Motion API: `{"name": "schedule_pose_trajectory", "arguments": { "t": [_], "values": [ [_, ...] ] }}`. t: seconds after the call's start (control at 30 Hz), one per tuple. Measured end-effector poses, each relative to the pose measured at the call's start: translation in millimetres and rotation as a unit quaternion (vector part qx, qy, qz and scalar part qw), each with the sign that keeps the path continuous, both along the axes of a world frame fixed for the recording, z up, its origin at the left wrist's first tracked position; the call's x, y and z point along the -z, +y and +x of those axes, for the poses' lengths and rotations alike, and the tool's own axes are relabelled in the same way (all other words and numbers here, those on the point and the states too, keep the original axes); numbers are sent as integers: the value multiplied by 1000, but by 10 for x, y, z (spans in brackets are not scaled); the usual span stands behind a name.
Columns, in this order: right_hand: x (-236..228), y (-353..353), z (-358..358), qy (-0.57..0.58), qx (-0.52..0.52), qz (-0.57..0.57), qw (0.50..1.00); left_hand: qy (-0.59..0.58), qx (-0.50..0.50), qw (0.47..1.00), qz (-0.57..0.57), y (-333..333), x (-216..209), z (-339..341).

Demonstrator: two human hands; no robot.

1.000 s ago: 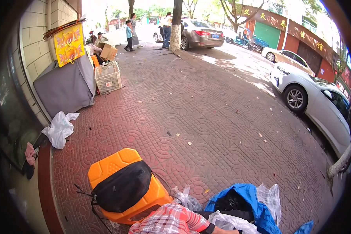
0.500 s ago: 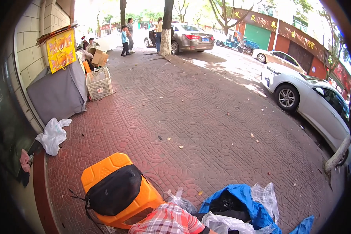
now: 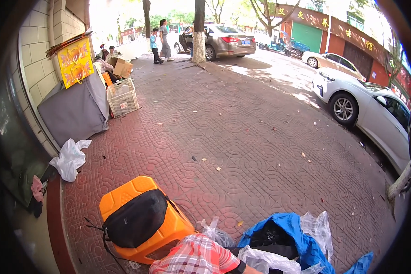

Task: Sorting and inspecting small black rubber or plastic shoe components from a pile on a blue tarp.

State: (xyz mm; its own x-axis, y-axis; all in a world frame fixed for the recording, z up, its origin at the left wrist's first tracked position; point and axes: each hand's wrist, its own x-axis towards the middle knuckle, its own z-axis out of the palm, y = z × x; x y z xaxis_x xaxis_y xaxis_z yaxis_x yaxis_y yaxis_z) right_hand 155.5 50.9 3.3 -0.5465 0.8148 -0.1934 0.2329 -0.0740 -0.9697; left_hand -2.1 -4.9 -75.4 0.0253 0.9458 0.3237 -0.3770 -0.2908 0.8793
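A red-and-white plaid sleeve (image 3: 187, 256), seemingly on my left arm, comes in at the lower edge and ends in a black band (image 3: 238, 267). Only a sliver of skin shows past that band. Both my hands lie outside the picture, so whatever they touch is hidden. Just right of the arm is an open blue bag (image 3: 311, 249) with black plastic (image 3: 270, 234) inside. Clear plastic bags (image 3: 270, 261) lie against it. To the left stands an orange plastic stool (image 3: 139, 186) with a black mesh pouch (image 3: 139, 219) on its top.
A white plastic bag (image 3: 70, 160) lies by the left wall, near a grey-covered stand (image 3: 75, 112) and a cream crate (image 3: 123, 98). Patterned red paving (image 3: 242, 150) stretches ahead. A white car (image 3: 365, 105) is parked at right. People (image 3: 165, 41) walk beyond, near a tree trunk (image 3: 199, 45).
The whole view has shifted slightly, so most things sit further right. The two walkers by the tree have changed position. The stool and bags stay where they were.
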Motion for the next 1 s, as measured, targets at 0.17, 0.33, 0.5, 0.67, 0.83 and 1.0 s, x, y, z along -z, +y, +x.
{"name": "schedule_pose_trajectory", "arguments": {
  "t": [0.17, 0.33, 0.5, 0.67, 0.83, 1.0],
  "values": [
    [3, -41, -125, -4, -10, -12, 1000, -10, -18, 999, -35, -52, -65, -152],
    [86, -53, -112, -1, -17, 6, 1000, -12, -49, 996, -78, -112, -141, -229],
    [136, 3, 33, 19, -18, 6, 1000, -21, -71, 991, -114, -92, -211, -61],
    [309, 229, 5, 36, -97, -15, 995, -122, 118, 970, -174, -207, -392, -277],
    [-130, -124, -393, 56, 0, -93, 994, -250, -28, 905, -345, -315, -643, -585],
    [-44, -304, -55, 71, 8, -201, 977, -233, 35, 880, -412, -146, -634, -479]
  ]
}}
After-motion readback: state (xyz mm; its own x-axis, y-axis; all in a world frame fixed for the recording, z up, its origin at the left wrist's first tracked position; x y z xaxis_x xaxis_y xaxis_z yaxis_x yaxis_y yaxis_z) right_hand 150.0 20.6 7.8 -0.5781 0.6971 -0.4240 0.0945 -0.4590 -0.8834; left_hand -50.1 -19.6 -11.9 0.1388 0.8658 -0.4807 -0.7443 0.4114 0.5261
